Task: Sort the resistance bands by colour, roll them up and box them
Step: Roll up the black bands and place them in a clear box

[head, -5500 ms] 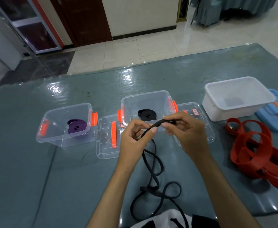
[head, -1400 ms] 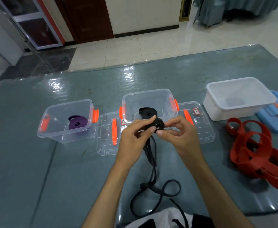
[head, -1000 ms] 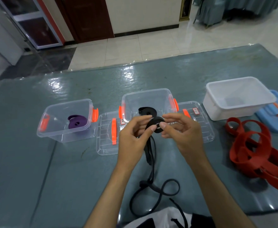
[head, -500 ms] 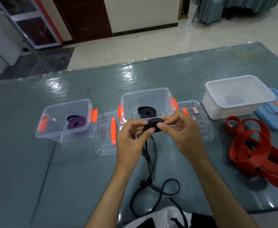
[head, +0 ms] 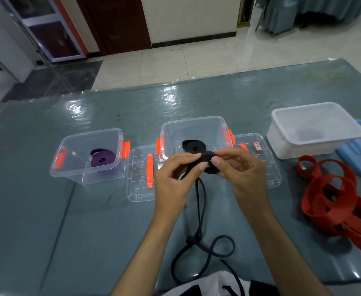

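While both hands pinch black band (head: pixel 209 165) roll | core hidden | tail cut off below

Grey-blue glossy table cover (head: pixel 89 221), cream tiled floor (head: pixel 196 58) w/ dark wood door (head: pixel 113 22) & grey-draped furniture (head: pixel 303 13) at back.
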Demonstrator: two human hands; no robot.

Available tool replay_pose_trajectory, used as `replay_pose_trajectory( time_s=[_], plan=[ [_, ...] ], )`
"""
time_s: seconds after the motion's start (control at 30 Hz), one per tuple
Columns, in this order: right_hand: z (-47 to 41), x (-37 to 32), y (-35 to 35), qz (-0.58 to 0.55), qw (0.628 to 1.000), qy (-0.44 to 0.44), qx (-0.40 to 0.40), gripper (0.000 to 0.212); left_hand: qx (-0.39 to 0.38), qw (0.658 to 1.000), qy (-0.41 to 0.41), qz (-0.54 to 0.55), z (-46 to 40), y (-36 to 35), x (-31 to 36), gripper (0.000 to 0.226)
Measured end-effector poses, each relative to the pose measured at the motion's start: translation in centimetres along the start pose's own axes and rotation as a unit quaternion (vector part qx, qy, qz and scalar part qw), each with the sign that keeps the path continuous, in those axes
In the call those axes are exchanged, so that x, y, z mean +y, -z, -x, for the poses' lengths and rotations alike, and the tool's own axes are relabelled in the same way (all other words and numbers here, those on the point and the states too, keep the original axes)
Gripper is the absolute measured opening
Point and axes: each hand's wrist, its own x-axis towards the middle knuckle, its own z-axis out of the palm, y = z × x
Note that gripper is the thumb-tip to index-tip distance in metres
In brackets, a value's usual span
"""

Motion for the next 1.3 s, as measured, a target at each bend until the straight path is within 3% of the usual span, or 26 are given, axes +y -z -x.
replay_pose_trajectory(
  time_s=[0.13, 0.23, 0.3, 0.5, 0.7, 0.83, 0.93, 1.07, 1.17, 1.3],
  plan=[
    [0.2, 0.1, -0.6, -0.029, 0.999, -0.020, -0.025, 0.010, -0.016, 0.999, 0.017, 0.036, -0.8, 0.8, 0.3, 0.023],
    [-0.1, -0.4, -0.5, -0.027, 0.996, -0.058, -0.060, 0.019, 0.016, 0.999, 0.018, 0.047, -0.8, 0.6, 0.8, 0.019],
    [-0.4, -1.0, -0.5, -0.007, 0.997, -0.036, -0.070, 0.017, 0.026, 0.998, 0.020, 0.060, -0.6, 0.4, 0.8, 0.016],
    [-0.5, -0.9, -0.5, -0.010, 1.000, 0.000, -0.015, 0.014, -0.073, 0.993, 0.059, 0.066, -1.6, 1.1, 1.2, 0.034],
    [-0.8, -1.7, -0.2, -0.010, 1.000, -0.011, -0.015, 0.015, -0.013, 0.996, 0.046, 0.074, -1.0, 0.3, 1.0, 0.024],
    [-0.3, -1.6, -0.5, -0.034, 0.999, -0.008, 0.002, 0.008, -0.021, 0.994, 0.053, 0.096, -0.6, -0.1, 1.1, 0.026],
    [-0.4, -0.8, 0.0, -0.005, 1.000, -0.017, -0.012, 0.014, -0.026, 0.998, 0.031, 0.057, -0.6, 0.1, 0.9, 0.023],
    [-0.3, -0.8, 0.0, 0.028, 0.999, 0.018, 0.009, 0.012, 0.025, 0.996, 0.052, 0.073, 0.0, -0.6, 0.8, 0.020],
    [-0.7, -0.7, 0.1, 0.056, 0.996, 0.059, 0.032, 0.019, -0.011, 0.996, 0.065, 0.068, -0.2, -0.7, 0.8, 0.030],
    [-0.9, -0.5, 0.5, 0.080, 0.996, 0.041, -0.016, 0.013, -0.029, 0.997, 0.061, 0.041, -0.9, 0.0, 0.6, 0.032]
  ],
)
